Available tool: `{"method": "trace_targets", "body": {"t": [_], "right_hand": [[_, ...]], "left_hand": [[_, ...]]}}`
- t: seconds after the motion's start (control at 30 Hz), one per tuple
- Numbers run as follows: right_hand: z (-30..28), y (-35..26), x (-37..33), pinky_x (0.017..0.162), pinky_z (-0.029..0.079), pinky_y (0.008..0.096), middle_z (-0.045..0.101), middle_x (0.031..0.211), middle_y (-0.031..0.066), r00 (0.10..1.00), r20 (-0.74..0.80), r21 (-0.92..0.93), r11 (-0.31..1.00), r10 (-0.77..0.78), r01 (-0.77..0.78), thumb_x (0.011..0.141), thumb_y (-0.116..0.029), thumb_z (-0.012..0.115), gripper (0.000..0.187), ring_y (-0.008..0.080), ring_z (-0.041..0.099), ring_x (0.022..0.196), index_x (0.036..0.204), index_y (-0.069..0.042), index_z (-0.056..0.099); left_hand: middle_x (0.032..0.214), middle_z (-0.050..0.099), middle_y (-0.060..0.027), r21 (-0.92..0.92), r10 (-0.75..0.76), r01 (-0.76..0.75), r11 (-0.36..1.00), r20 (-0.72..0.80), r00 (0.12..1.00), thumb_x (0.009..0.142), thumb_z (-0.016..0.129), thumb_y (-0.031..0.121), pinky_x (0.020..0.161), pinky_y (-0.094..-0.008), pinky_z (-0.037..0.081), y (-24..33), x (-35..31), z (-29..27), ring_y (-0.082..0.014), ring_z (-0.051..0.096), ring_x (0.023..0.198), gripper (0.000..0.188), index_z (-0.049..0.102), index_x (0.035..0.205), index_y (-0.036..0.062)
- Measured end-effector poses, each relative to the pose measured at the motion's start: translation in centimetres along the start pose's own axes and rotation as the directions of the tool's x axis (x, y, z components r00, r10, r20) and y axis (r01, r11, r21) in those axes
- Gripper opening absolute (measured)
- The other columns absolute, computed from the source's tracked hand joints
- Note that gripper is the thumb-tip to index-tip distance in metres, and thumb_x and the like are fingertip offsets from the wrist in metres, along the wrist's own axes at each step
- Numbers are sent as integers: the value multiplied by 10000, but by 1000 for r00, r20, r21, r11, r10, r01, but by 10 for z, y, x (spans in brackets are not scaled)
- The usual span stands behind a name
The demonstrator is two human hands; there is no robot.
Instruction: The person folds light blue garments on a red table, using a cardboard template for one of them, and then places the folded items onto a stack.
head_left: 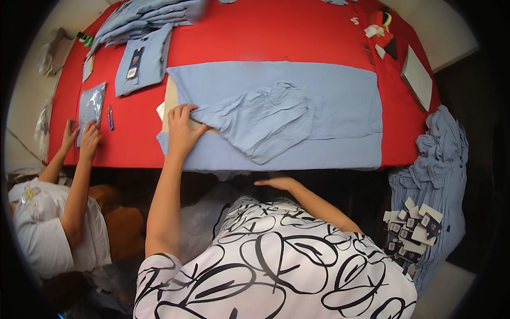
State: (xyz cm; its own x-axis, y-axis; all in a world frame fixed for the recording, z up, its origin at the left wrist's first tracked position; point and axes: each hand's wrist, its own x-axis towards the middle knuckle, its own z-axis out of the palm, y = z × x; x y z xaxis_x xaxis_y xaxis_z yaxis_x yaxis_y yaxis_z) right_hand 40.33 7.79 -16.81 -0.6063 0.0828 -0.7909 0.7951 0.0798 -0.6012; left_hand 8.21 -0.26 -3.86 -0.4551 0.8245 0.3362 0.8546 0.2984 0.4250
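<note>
A light blue cloth garment (340, 95) is spread across the red table in front of me. Its narrower wrinkled part, which looks like a sleeve (265, 119), is laid over the middle and tapers to the left. My left hand (182, 127) rests at that tapered end, thumb spread from the fingers, touching the cloth and a beige board (170, 101) that shows under the garment's left side. Just below the table's near edge, my right hand (276, 182) has its fingers stretched out, apart from the garment; its fingertips are in shadow.
At left, a co-worker's hands (89, 139) touch a clear plastic packet (91, 109). Beyond lie a folded tagged garment (143, 61) and a stack of blue garments (143, 18). More blue garments (443, 159) with several tags hang at right, near a white pad (417, 78).
</note>
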Motion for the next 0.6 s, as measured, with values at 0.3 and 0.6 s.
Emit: {"method": "trace_targets", "body": {"t": [0.3, 0.6], "right_hand": [[-34, -146, -61, 1102, 369, 356, 574, 1351, 139, 850, 403, 237, 936, -339, 261, 1045, -389, 442, 437, 241, 502, 1284, 1270, -57, 615], [-135, -205, -92, 1046, 412, 439, 537, 1367, 185, 680, -539, 753, 77, -498, 653, 1051, -401, 414, 495, 322, 515, 1254, 1398, -52, 467]], "left_hand": [[1451, 474, -162, -290, -222, 480, 828, 617, 755, 1013, 288, 559, 1132, -390, 304, -25, 42, -54, -309, 397, 1349, 691, 610, 1314, 26], [1318, 585, -231, -375, -401, 633, 677, 532, 745, 962, 460, 596, 1042, -374, 402, -42, 57, -49, -261, 527, 1242, 725, 619, 1246, -51]]}}
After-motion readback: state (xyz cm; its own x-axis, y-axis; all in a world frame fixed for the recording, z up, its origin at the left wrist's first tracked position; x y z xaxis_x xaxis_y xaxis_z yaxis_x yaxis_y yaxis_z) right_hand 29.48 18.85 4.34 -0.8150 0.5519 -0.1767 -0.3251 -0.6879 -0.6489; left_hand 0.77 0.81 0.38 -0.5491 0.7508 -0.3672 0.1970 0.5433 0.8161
